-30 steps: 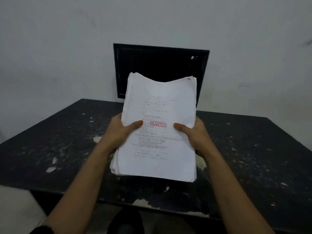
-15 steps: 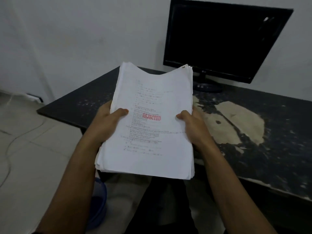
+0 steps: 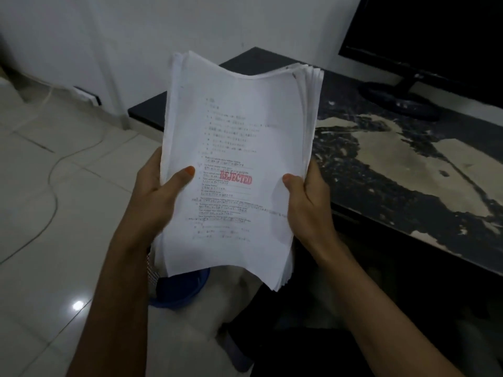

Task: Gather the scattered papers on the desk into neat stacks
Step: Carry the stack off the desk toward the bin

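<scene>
A thick stack of white papers (image 3: 239,126) is held up in front of me, off the left end of the black desk (image 3: 381,164). Its top sheet carries printed lines and a red "REJECTED" stamp. My left hand (image 3: 158,194) grips the stack's left edge, thumb on the top sheet. On the right edge, my right hand (image 3: 307,202) grips it the same way. The sheets' top corners are fanned and uneven. The stack hides the desk's near left corner.
A black monitor (image 3: 424,36) stands on its base at the desk's back right. The desk top is worn, with large pale peeled patches. A blue bin (image 3: 179,289) sits on the tiled floor below the stack. A cable (image 3: 51,183) runs across the floor at left.
My view has swung left, so the desk and monitor now lie to the right and the floor shows at left. Both hands still hold the stack as before.
</scene>
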Demonstrator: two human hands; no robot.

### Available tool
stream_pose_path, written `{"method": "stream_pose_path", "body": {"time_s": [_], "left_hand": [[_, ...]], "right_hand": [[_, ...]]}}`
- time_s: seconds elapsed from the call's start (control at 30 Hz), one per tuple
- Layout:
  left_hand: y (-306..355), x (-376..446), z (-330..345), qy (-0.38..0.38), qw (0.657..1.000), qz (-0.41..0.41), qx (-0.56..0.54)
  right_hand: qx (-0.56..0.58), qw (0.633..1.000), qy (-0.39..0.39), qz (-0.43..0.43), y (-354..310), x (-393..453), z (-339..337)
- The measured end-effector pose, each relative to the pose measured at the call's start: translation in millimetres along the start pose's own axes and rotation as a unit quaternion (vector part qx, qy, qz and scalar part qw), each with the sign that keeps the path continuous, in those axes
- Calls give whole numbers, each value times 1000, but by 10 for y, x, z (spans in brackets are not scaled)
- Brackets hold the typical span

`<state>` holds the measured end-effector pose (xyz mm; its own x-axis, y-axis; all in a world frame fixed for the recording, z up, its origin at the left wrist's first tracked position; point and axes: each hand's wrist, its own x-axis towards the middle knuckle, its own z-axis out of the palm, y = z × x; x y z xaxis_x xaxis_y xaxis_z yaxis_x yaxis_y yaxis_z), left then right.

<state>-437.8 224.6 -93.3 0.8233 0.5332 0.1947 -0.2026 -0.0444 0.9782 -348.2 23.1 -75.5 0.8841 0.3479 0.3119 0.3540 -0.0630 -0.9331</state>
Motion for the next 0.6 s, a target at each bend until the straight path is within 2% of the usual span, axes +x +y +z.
{"method": "stream_pose_path", "body": {"time_s": [0.23,0.4,0.5,0.6], "left_hand": [[-491,-214,-644,75,996,-29,27],[-1046,-406,-923,125,988,-52,70],[-1453,-485,-980,171,978,-88,86],[-1879,-491,-964,203,964,-141,94]], "right_hand": [[9,994,-81,79,481,-178,638],[-37,976,-128,174,1029,-318,959],[-80,965,-122,218,1405,-335,1142],[-78,952,-97,278,1783,-322,1335]]}}
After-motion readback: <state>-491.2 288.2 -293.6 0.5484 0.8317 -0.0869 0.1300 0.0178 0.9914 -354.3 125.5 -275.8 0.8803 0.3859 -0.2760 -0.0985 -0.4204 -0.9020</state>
